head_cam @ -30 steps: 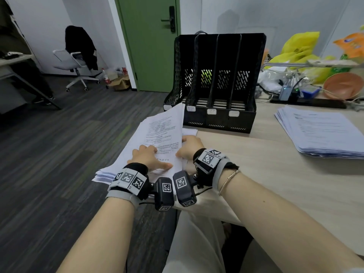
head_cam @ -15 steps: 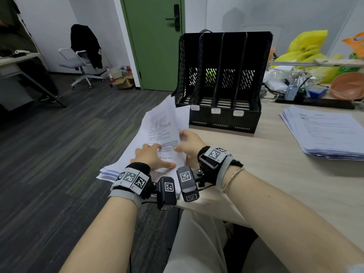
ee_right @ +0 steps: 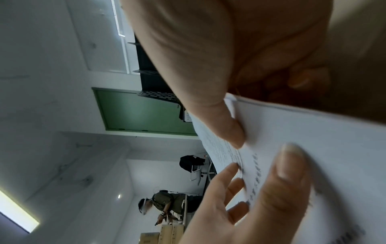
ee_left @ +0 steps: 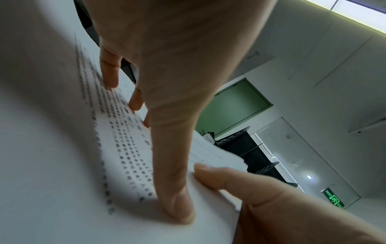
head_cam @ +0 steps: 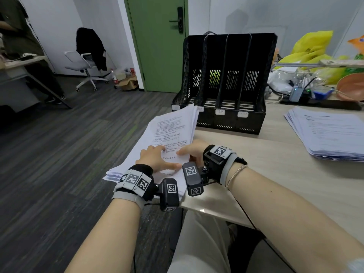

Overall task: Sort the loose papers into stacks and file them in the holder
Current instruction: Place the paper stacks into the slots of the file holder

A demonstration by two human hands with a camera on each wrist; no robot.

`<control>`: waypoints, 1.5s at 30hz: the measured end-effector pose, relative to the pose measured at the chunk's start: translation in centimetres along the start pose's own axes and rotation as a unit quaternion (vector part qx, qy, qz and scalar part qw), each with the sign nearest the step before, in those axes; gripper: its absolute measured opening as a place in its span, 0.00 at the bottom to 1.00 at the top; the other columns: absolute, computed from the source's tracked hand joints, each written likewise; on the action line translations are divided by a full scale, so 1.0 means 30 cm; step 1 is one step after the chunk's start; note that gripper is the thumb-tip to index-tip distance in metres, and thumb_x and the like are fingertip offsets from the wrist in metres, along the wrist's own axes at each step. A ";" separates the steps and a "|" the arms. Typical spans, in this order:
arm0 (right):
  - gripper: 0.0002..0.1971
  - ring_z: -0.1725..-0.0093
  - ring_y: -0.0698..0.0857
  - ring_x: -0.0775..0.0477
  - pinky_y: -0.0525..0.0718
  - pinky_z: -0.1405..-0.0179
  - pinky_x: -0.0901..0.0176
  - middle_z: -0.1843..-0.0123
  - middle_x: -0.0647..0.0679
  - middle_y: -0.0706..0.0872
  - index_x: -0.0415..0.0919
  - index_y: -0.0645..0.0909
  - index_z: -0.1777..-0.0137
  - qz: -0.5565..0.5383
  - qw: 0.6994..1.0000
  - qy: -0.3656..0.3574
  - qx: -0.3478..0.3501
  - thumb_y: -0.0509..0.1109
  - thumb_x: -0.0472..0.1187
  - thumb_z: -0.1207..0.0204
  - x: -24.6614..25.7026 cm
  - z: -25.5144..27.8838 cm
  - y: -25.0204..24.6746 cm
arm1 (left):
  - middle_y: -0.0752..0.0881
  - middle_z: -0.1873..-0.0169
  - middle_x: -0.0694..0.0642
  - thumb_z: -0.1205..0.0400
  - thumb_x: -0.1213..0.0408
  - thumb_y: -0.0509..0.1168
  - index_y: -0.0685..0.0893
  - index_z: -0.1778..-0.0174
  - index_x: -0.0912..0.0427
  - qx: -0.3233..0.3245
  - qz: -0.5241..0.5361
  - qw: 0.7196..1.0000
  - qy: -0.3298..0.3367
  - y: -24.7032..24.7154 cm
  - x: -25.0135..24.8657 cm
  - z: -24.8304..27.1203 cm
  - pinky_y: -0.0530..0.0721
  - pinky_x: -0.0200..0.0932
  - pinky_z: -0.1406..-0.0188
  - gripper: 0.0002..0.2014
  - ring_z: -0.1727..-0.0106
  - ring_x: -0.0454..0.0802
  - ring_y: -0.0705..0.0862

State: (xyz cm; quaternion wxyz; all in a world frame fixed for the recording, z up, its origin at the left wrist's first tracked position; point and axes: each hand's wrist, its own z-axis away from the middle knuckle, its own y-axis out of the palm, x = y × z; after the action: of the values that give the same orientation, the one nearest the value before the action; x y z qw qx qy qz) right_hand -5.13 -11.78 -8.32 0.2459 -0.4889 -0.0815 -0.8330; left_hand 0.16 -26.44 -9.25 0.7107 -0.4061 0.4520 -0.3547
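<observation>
A thick stack of printed papers (head_cam: 169, 133) lies on the table's near left corner, overhanging the edge. My left hand (head_cam: 155, 157) presses flat on the top sheet, thumb (ee_left: 173, 181) and fingertips straight on the print. My right hand (head_cam: 192, 149) pinches the right edge of an upper bundle (ee_right: 313, 148), thumb (ee_right: 219, 118) on top and fingers (ee_right: 307, 77) curled beneath; the bundle's far end bows upward. The black mesh file holder (head_cam: 228, 75) stands just behind with its slots showing no papers. A second paper stack (head_cam: 331, 133) lies at the right.
The wooden table (head_cam: 266, 174) has its left edge under the papers. Yellow bags (head_cam: 311, 50), an orange bowl (head_cam: 350, 85) and cables crowd the back right. A green door (head_cam: 157, 46) and an office chair (head_cam: 86, 66) stand beyond; another person is at a far desk (ee_right: 165, 203).
The upper bundle has lifted off the stack, its right edge and far end rising in my right hand. My left hand stays pressed on the top sheet.
</observation>
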 end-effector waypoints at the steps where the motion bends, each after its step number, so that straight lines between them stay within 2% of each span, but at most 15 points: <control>1: 0.20 0.39 0.84 0.33 0.81 0.37 0.37 0.37 0.34 0.84 0.30 0.76 0.32 0.007 1.000 -0.009 0.012 0.69 0.30 0.25 -0.003 0.002 -0.003 | 0.68 0.28 0.55 0.35 0.33 0.72 0.64 0.21 0.47 0.001 -0.003 1.000 0.000 0.002 0.000 0.000 0.68 0.59 0.27 0.48 0.25 0.58 0.62; 3: 0.21 0.35 0.81 0.32 0.82 0.38 0.42 0.32 0.33 0.80 0.29 0.72 0.28 -0.010 0.998 -0.037 0.040 0.61 0.23 0.22 -0.010 0.006 -0.001 | 0.68 0.27 0.55 0.35 0.32 0.72 0.64 0.21 0.46 0.002 -0.012 1.000 0.002 0.007 -0.004 0.004 0.67 0.60 0.27 0.48 0.25 0.58 0.62; 5: 0.26 0.33 0.80 0.34 0.86 0.49 0.49 0.30 0.34 0.78 0.32 0.67 0.25 -0.008 0.994 -0.087 0.059 0.58 0.19 0.23 -0.001 0.010 0.003 | 0.68 0.28 0.56 0.35 0.32 0.71 0.63 0.21 0.45 -0.001 -0.013 1.000 0.010 0.014 -0.014 0.015 0.67 0.61 0.27 0.48 0.25 0.59 0.62; 9: 0.35 0.33 0.80 0.35 0.80 0.35 0.38 0.32 0.37 0.79 0.39 0.66 0.25 0.102 0.983 -0.150 -0.016 0.71 0.24 0.32 0.003 0.013 -0.003 | 0.69 0.27 0.56 0.33 0.34 0.71 0.63 0.21 0.46 -0.003 0.007 1.000 0.025 0.018 -0.021 0.028 0.68 0.61 0.27 0.46 0.25 0.59 0.64; 13: 0.38 0.36 0.83 0.37 0.81 0.36 0.38 0.36 0.38 0.83 0.36 0.73 0.30 0.124 0.978 -0.164 -0.039 0.78 0.29 0.44 -0.042 0.021 -0.055 | 0.73 0.28 0.55 0.32 0.33 0.70 0.68 0.23 0.49 0.009 0.048 0.997 0.063 0.030 -0.023 0.035 0.71 0.55 0.28 0.44 0.28 0.55 0.71; 15: 0.37 0.37 0.83 0.39 0.81 0.37 0.38 0.38 0.39 0.85 0.35 0.76 0.33 0.126 0.974 -0.183 -0.035 0.77 0.30 0.48 -0.070 0.023 -0.104 | 0.75 0.29 0.55 0.28 0.36 0.69 0.69 0.24 0.52 0.009 0.074 0.995 0.071 0.046 -0.046 0.041 0.72 0.53 0.29 0.39 0.30 0.54 0.73; 20: 0.29 0.37 0.83 0.38 0.81 0.36 0.38 0.38 0.37 0.84 0.32 0.76 0.35 0.139 0.965 -0.199 -0.101 0.73 0.26 0.40 -0.097 0.186 -0.226 | 0.70 0.25 0.58 0.25 0.37 0.66 0.65 0.23 0.54 -0.025 0.067 0.997 0.021 0.058 -0.120 0.020 0.69 0.59 0.27 0.39 0.24 0.60 0.66; 25: 0.26 0.39 0.84 0.40 0.80 0.36 0.38 0.38 0.40 0.85 0.34 0.76 0.35 0.082 0.961 -0.211 -0.161 0.69 0.24 0.36 -0.155 0.301 -0.370 | 0.74 0.28 0.64 0.28 0.33 0.66 0.62 0.24 0.66 -0.037 0.197 0.979 -0.021 0.066 -0.184 -0.030 0.75 0.58 0.33 0.47 0.30 0.65 0.74; 29: 0.22 0.40 0.84 0.40 0.82 0.37 0.42 0.39 0.40 0.85 0.36 0.75 0.37 0.035 0.956 -0.225 -0.183 0.65 0.19 0.30 -0.190 0.414 -0.463 | 0.80 0.34 0.62 0.20 0.47 0.66 0.70 0.30 0.70 -0.039 0.258 0.964 0.053 0.084 -0.288 -0.030 0.76 0.45 0.48 0.33 0.35 0.61 0.79; 32: 0.21 0.42 0.84 0.41 0.82 0.39 0.44 0.39 0.41 0.84 0.40 0.75 0.40 0.008 0.946 -0.244 -0.215 0.64 0.19 0.28 -0.219 0.477 -0.524 | 0.85 0.39 0.56 0.24 0.52 0.72 0.78 0.35 0.65 -0.063 0.309 0.941 0.127 0.097 -0.375 -0.023 0.78 0.44 0.47 0.26 0.39 0.55 0.83; 34: 0.20 0.43 0.84 0.43 0.82 0.40 0.45 0.39 0.40 0.84 0.42 0.74 0.41 -0.002 0.935 -0.252 -0.250 0.64 0.20 0.27 -0.236 0.517 -0.564 | 0.85 0.42 0.53 0.22 0.57 0.72 0.80 0.38 0.64 -0.071 0.318 0.929 0.178 0.099 -0.443 0.001 0.79 0.45 0.44 0.21 0.42 0.52 0.84; 36: 0.21 0.41 0.83 0.42 0.82 0.38 0.43 0.40 0.42 0.84 0.43 0.73 0.40 -0.005 0.920 -0.259 -0.294 0.66 0.21 0.28 -0.254 0.544 -0.605 | 0.84 0.42 0.57 0.21 0.59 0.70 0.77 0.39 0.65 -0.073 0.340 0.915 0.206 0.105 -0.513 0.028 0.81 0.52 0.40 0.18 0.42 0.55 0.83; 41: 0.36 0.47 0.86 0.42 0.84 0.42 0.43 0.46 0.40 0.86 0.42 0.65 0.25 -0.082 0.865 -0.247 -0.428 0.74 0.27 0.31 -0.274 0.583 -0.696 | 0.83 0.43 0.61 0.18 0.64 0.66 0.75 0.44 0.62 -0.081 0.396 0.878 0.255 0.119 -0.623 0.065 0.81 0.59 0.39 0.11 0.41 0.56 0.83; 43: 0.29 0.52 0.88 0.44 0.85 0.44 0.43 0.50 0.43 0.88 0.36 0.74 0.32 -0.136 0.858 -0.257 -0.423 0.78 0.28 0.33 -0.275 0.600 -0.723 | 0.84 0.42 0.59 0.18 0.66 0.65 0.74 0.44 0.61 -0.083 0.418 0.859 0.283 0.120 -0.656 0.080 0.81 0.57 0.37 0.09 0.40 0.54 0.83; 45: 0.16 0.55 0.89 0.44 0.86 0.43 0.41 0.53 0.43 0.89 0.35 0.83 0.46 -0.151 0.869 -0.269 -0.386 0.78 0.28 0.34 -0.267 0.625 -0.733 | 0.84 0.44 0.55 0.17 0.69 0.64 0.74 0.44 0.60 -0.089 0.434 0.845 0.299 0.118 -0.684 0.100 0.82 0.46 0.41 0.08 0.41 0.50 0.83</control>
State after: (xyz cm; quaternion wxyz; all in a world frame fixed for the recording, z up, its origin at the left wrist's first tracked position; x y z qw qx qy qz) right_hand 1.84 16.96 -3.33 -0.1228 -0.7317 0.1102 -0.6613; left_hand -3.55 -6.31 -4.38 0.5833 -0.1036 0.8023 -0.0723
